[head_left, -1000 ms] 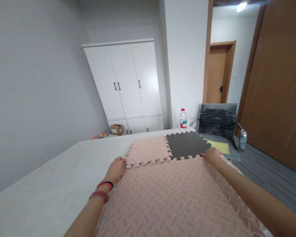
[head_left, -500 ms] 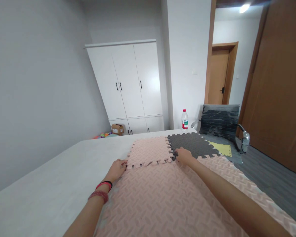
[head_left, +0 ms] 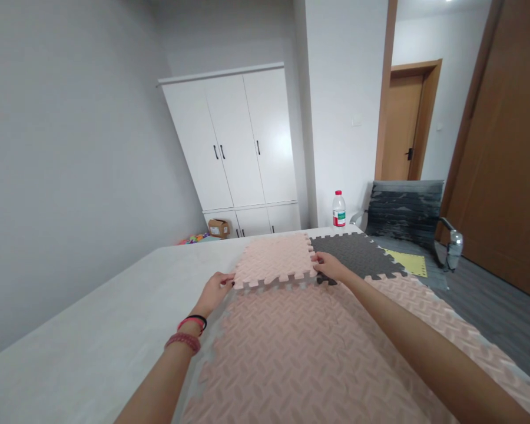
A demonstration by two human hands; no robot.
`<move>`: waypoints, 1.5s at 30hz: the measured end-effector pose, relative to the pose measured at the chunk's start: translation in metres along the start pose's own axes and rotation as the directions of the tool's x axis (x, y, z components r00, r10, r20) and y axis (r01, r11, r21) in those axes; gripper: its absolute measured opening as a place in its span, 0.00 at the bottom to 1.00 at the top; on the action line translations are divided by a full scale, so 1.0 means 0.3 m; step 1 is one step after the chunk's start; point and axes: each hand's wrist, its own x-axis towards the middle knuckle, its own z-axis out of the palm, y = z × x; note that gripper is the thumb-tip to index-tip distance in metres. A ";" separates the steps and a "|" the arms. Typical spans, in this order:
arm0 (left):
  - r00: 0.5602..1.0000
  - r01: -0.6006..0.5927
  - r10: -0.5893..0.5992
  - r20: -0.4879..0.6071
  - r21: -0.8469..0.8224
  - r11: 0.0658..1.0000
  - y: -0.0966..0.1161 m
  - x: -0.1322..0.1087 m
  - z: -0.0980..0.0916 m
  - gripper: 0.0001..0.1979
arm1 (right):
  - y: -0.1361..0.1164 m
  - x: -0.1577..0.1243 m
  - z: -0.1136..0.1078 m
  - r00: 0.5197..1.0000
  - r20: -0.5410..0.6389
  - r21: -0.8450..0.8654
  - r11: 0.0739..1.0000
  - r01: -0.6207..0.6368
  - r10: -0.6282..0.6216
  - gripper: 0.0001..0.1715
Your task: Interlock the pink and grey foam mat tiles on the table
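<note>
At least two joined pink mats [head_left: 287,353] lie nearest on the white surface [head_left: 97,318]. Past them, the left hand [head_left: 215,291] pinches the near left corner of a loose pink tile [head_left: 276,259]; the right hand [head_left: 330,266] pinches its right edge, beside a dark tile [head_left: 360,253]. Half a second ago the gap before the loose tile was narrower. Farther off, a red-capped bottle [head_left: 338,211] wears a red-and-green label [head_left: 339,218], its print too small to read.
</note>
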 end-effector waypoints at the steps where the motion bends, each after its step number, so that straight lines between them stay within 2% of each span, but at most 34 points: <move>1: 1.000 -0.004 0.004 0.007 0.004 1.000 0.010 0.005 0.009 0.14 | 0.010 -0.005 -0.004 1.000 -0.008 -0.005 1.000 -0.008 0.008 0.17; 7: 0.996 0.026 -0.032 0.077 0.084 0.996 0.069 0.022 0.092 0.13 | 0.063 -0.043 0.022 0.996 0.058 -0.058 0.996 -0.070 0.073 0.11; 10: 0.994 0.052 -0.063 0.091 0.120 0.991 0.078 0.022 0.109 0.14 | 0.065 -0.058 0.033 0.995 0.079 -0.085 0.995 -0.056 0.063 0.14; 16: 0.989 0.076 -0.098 0.114 0.184 0.980 0.076 0.024 0.109 0.14 | 0.057 -0.104 0.039 0.998 0.024 -0.175 0.983 -0.048 0.053 0.18; 25: 0.992 0.066 -0.088 0.090 0.224 0.972 0.085 0.012 0.111 0.15 | 0.025 -0.121 0.033 0.999 0.051 -0.311 0.950 0.016 -0.001 0.18; 33: 0.993 0.031 -0.067 0.102 0.328 0.944 0.135 -0.004 0.094 0.16 | -0.030 -0.136 0.045 1.000 0.030 -0.426 0.905 0.015 -0.002 0.18; 39: 0.989 0.043 -0.094 0.110 0.398 0.916 0.160 -0.019 0.083 0.17 | -0.025 -0.131 0.024 0.997 0.077 -0.447 0.893 0.048 -0.016 0.17; 45: 0.984 0.055 -0.126 0.123 0.463 0.885 0.174 -0.013 0.092 0.17 | -0.037 -0.135 0.030 0.998 0.052 -0.500 0.864 0.050 -0.028 0.18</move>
